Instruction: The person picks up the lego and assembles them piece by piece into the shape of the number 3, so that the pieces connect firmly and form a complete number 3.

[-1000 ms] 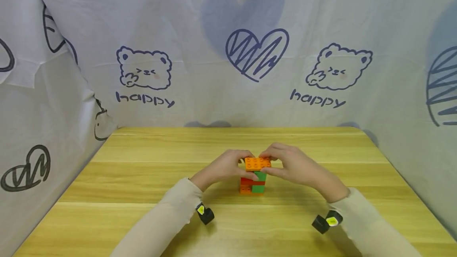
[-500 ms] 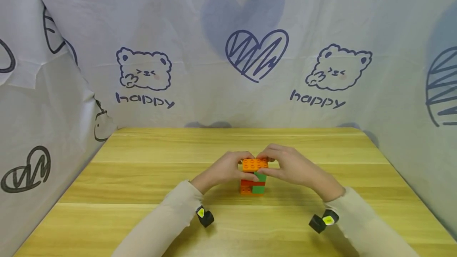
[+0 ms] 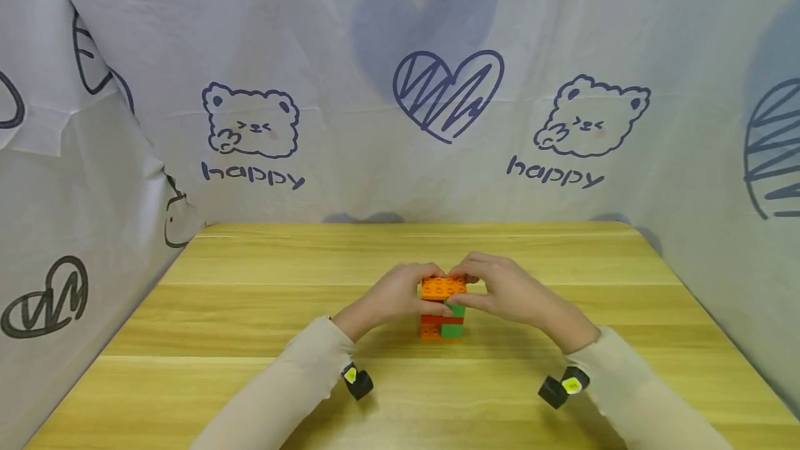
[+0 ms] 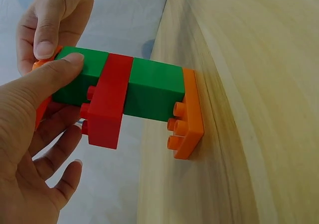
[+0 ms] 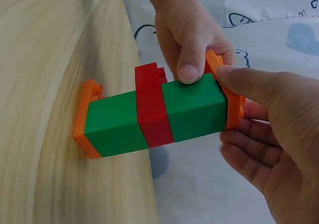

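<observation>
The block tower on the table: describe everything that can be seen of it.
The block tower is a small upright stack of glossy plastic studded bricks: an orange base plate, a green brick, a thin red plate, another green brick and an orange top plate. It stands on the wooden table. The left hand and right hand pinch the top from either side.
</observation>
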Available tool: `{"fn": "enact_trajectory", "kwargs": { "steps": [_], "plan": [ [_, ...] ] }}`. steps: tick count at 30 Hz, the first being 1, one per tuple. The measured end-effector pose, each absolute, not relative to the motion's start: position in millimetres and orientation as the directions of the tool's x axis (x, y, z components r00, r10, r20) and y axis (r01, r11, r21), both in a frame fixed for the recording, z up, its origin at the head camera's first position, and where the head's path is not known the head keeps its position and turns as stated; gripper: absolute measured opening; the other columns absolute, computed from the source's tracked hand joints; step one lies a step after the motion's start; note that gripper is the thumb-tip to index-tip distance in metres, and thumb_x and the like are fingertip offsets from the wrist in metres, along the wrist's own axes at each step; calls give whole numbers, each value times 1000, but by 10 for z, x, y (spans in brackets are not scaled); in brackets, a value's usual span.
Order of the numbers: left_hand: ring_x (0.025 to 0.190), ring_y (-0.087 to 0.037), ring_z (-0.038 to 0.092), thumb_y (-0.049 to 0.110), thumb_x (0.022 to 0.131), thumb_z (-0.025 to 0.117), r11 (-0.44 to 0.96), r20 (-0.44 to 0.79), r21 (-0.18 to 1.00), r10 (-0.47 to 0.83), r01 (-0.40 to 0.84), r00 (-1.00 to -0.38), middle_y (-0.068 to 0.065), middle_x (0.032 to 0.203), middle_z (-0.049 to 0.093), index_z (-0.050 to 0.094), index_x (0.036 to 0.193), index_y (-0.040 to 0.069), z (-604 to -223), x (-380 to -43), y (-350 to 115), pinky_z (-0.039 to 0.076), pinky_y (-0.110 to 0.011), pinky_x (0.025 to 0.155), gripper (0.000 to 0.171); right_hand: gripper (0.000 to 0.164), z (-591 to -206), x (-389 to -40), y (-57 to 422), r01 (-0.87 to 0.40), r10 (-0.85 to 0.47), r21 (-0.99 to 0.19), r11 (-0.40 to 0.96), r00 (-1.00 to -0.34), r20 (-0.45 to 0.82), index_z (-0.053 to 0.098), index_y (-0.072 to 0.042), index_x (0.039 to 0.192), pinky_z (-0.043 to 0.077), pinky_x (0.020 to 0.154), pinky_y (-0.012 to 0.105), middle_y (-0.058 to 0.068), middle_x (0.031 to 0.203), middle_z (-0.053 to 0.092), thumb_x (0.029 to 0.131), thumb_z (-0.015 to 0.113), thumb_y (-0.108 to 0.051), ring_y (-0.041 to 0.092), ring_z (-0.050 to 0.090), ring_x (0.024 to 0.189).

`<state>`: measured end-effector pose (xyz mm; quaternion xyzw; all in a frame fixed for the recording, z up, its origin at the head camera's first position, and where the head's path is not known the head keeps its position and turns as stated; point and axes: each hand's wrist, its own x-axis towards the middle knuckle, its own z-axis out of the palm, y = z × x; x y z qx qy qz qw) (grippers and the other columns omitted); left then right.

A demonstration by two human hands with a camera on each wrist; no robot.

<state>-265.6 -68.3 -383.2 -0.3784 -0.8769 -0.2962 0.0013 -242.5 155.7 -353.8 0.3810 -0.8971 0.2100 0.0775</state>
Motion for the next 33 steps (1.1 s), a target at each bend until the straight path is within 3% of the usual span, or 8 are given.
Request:
{"fn": "enact_trajectory", "kwargs": {
  "steps": [15,26,33],
  "plan": [
    [74,-11,50,48,83,76,628,184,360,677,690,-713,8,88,61,65,118,15,-3711,-2583,-697,42,-24,62,49,39,-3604,-2429,1573,-695,-611,-405,594,-717,335,71,-15,111,53,80,31,-9,99,65,84,74,-44,15,63,90],
    [96,-15,60,43,90,70,581,223,292,731,760,-644,5,111,68,67,124,14,-3540,-2531,-798,47,-34,88,45,37,-3649,-2413,1565,-690,-578,-437,577,-723,379,73,-14,110,52,78,30,-11,95,65,82,77,-39,7,60,86],
    [100,-17,63,38,96,63,560,307,135,761,817,-572,0,114,70,69,122,11,-3536,-2467,-833,48,-35,92,39,37,-3697,-2407,1579,-683,-565,-476,554,-728,387,72,-13,110,54,77,37,-10,95,65,82,78,-37,12,62,86]
  ]
}}
